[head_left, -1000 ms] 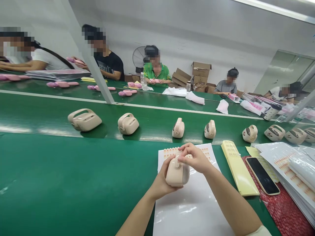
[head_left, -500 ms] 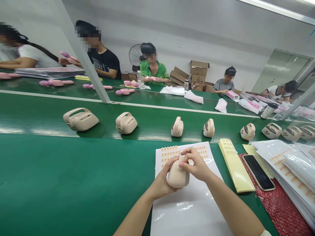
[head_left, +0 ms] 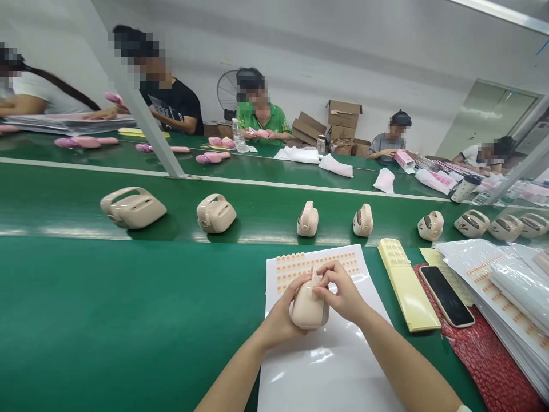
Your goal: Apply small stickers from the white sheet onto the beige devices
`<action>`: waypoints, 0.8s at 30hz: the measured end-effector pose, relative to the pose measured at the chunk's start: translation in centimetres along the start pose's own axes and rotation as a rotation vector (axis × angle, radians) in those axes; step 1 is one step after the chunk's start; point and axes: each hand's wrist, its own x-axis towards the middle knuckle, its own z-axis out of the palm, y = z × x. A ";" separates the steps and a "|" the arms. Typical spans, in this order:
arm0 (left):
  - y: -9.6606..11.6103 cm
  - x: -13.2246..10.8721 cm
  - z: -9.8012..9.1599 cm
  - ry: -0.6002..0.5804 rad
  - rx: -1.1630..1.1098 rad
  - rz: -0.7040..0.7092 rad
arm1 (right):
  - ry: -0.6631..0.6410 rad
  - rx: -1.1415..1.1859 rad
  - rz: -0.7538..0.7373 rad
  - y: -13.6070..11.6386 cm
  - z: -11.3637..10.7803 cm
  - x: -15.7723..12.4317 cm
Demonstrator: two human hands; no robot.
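Observation:
My left hand is wrapped round the side and underside of a small beige device with a loop handle, held tilted above a white sheet. Against the upper part of the device, by its handle, are the curled thumb and fingers of my right hand, in a pinch. Whatever lies between those fingertips is too small to make out. Behind the device, rows of small orange round stickers show on the sheet's far end, partly covered by my hands.
Similar beige devices stand in a row along the green belt ahead. To my right lie a yellow sticker strip, a phone, red bubble wrap and stacked sticker sheets. Co-workers sit across, some handling pink items.
My grip on the device is much the same; the right fingers have shifted slightly at the handle. The whole view has moved a little, with the belt devices slightly further left.

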 end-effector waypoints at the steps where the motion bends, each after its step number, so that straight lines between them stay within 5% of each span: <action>1: 0.1 0.0 0.0 -0.002 0.002 0.000 | 0.026 -0.036 -0.034 0.2 0.1 -0.2; 9: 0.4 0.0 -0.1 -0.004 0.018 0.020 | 0.058 -0.454 -0.473 0.5 -0.4 -1.5; 24: -0.1 0.1 -0.1 0.022 0.070 0.086 | -0.035 -0.807 -0.500 0.3 -1.6 -1.3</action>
